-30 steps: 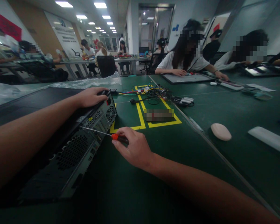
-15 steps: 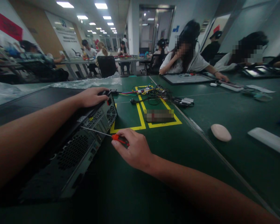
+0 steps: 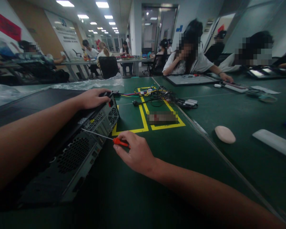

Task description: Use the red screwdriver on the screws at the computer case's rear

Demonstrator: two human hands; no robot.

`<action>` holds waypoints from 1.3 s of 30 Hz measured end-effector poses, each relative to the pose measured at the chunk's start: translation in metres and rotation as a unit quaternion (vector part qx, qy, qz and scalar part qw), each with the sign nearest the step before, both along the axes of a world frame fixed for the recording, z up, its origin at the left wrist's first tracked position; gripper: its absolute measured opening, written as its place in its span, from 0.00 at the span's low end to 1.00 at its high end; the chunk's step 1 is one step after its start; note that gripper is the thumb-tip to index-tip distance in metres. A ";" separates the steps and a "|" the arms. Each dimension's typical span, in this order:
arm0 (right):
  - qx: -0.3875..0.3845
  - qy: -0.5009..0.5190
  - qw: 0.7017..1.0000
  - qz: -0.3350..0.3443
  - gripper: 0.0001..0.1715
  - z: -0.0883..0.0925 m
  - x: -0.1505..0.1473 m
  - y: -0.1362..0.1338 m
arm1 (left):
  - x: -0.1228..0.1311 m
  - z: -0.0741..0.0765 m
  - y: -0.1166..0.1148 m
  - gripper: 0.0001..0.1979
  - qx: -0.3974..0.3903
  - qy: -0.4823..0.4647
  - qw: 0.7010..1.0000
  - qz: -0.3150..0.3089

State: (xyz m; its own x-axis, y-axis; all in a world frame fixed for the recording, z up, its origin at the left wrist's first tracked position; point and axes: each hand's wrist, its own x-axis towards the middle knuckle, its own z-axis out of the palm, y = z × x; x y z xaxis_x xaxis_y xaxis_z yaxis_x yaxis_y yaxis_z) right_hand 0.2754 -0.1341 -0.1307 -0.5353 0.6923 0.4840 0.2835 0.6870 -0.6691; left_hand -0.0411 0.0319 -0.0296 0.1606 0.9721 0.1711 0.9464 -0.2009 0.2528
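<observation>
A black desktop computer case (image 3: 72, 156) lies on the green table at the left, its metal rear panel angled toward me. My left hand (image 3: 94, 98) rests flat on its top near the far rear corner, thumb and fingers apart. In my right hand (image 3: 134, 152) is a screwdriver (image 3: 120, 142) with an orange-red handle, pinched between thumb and fingers. Its thin shaft points left across the rear panel, and the tip appears to meet the panel's upper edge. Whether a screw sits under the tip is too small to tell.
Beyond the case, a tangle of cables (image 3: 163, 93) crosses yellow tape rectangles (image 3: 131, 131). A pixelated block (image 3: 163, 118), a pale mouse (image 3: 225, 134) and a white bar (image 3: 274, 143) lie to the right. Across the table a person (image 3: 193, 57) sits over a flat panel (image 3: 190, 81).
The view has shifted very slightly. Both hands keep their places, and the screwdriver stays against the rear panel with its handle turned a little in my right fingers.
</observation>
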 end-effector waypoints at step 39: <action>0.003 0.001 1.000 -0.016 0.11 0.004 0.002 0.002 | 0.002 0.003 -0.002 0.46 -0.008 -0.001 1.000 0.007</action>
State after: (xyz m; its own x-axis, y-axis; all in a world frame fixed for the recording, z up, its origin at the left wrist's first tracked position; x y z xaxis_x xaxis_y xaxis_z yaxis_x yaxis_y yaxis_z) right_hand 0.2774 -0.1316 -0.1264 -0.5116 0.7066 0.4889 0.3052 0.6813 -0.6653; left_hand -0.0387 0.0297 -0.0265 0.1464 0.9769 0.1558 0.9487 -0.1833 0.2578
